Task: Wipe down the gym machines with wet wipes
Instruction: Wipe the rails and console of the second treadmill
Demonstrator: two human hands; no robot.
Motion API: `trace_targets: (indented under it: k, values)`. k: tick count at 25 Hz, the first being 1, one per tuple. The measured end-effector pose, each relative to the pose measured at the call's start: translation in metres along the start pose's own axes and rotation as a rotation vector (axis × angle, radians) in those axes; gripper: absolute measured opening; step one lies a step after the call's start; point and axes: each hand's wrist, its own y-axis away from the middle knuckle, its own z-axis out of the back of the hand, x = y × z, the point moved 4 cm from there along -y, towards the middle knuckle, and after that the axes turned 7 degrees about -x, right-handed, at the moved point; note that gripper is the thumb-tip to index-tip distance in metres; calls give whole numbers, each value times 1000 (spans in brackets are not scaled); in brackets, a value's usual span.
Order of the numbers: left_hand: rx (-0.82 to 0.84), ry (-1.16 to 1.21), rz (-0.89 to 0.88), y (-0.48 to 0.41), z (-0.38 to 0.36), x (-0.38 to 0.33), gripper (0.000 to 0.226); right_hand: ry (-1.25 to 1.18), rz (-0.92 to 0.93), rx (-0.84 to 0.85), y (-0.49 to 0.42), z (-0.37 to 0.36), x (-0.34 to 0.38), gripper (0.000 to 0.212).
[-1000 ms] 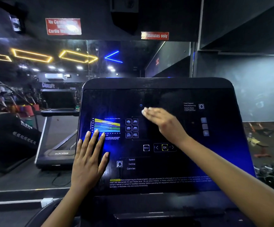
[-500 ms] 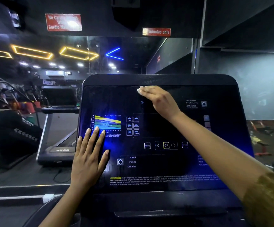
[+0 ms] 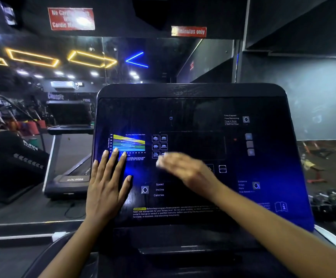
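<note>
A black treadmill console [image 3: 193,109] with printed buttons and a coloured heart-rate chart fills the middle of the view. My left hand [image 3: 107,187] lies flat with spread fingers on the panel's lower left, just below the chart. My right hand [image 3: 187,171] is motion-blurred over the panel's centre, its fingers stretched flat against the surface. A white wet wipe [image 3: 158,163] peeks out under those fingertips, mostly hidden by the hand.
A mirror wall behind the console reflects another treadmill [image 3: 66,157] at the left and ceiling lights. Dumbbells [image 3: 331,199] lie on the floor at the right. A grey handrail [image 3: 331,237] curves past the console's lower right corner. Red signs [image 3: 70,19] hang above.
My right hand has swept with the wipe from the panel's top edge down to its centre. My left hand has stayed in place.
</note>
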Motion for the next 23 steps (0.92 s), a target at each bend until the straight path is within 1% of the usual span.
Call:
trace_targets:
  k: [2, 3, 4, 6, 10, 13, 15, 17, 18, 20, 22, 23]
  values:
    - [-1, -1, 4, 0, 0, -1, 60, 75, -180, -76, -40, 3, -42, 33]
    - [-1, -2, 5, 0, 1, -1, 59, 103, -256, -82, -54, 3, -55, 34]
    - [-1, -1, 4, 0, 1, -2, 59, 118, -289, -72, -61, -1, -60, 36]
    - [3, 2, 1, -1, 1, -1, 59, 135, -238, -61, -55, -12, -42, 39]
    - [5, -3, -2, 1, 0, 0, 58, 41, 15, 9, 3, -27, 34, 34]
    - [13, -12, -3, 0, 0, 1, 57, -44, 95, 86, 40, -27, 72, 33]
    - [28, 4, 2, 1, 2, 1, 58, -112, 123, 100, 39, -22, 71, 33]
    - [47, 20, -14, 13, 5, 3, 58, -118, 66, 36, 10, -17, 49, 32]
    - [52, 15, -30, 21, 7, 3, 57, -78, 11, -18, -12, -16, 32, 30]
    - [46, -9, -56, 34, 11, 3, 55, 21, -107, -98, -64, -21, -5, 33]
    - [31, -17, -55, 38, 12, 4, 54, 59, -181, -78, -99, -30, -24, 36]
    - [26, -16, -52, 37, 13, 4, 54, 65, -173, -54, -105, -36, -23, 34]
